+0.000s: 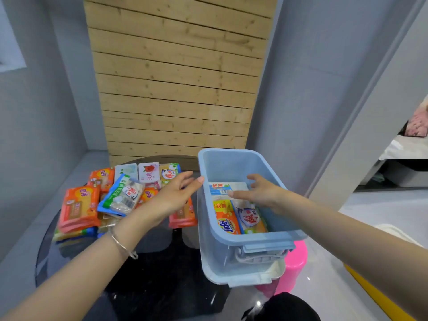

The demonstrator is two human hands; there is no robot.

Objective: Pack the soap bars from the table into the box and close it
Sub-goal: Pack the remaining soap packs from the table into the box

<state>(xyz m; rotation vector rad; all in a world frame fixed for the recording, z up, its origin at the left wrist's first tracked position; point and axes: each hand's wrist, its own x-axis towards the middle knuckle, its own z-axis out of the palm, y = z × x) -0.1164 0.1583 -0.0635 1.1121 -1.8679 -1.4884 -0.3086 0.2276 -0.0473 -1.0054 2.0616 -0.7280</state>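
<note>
A light blue plastic box (pixel 245 237) stands open on the right side of a dark round table (pixel 162 274). Three wrapped soap bars lie on its bottom: an orange one (pixel 225 221), a blue-and-white one (pixel 251 218) and a pale one (pixel 228 187) behind them. My right hand (pixel 257 192) is inside the box, fingers spread just above the bars, holding nothing. My left hand (pixel 176 195) hovers open over a pile of several wrapped soap bars (pixel 120 193) left of the box, its fingertips near the box's left rim.
A pink stool (pixel 293 267) stands on the floor just right of the box. A slatted wooden panel (pixel 176 77) rises behind the table, with grey walls on both sides. A dark object (pixel 282 306) lies at the near bottom edge.
</note>
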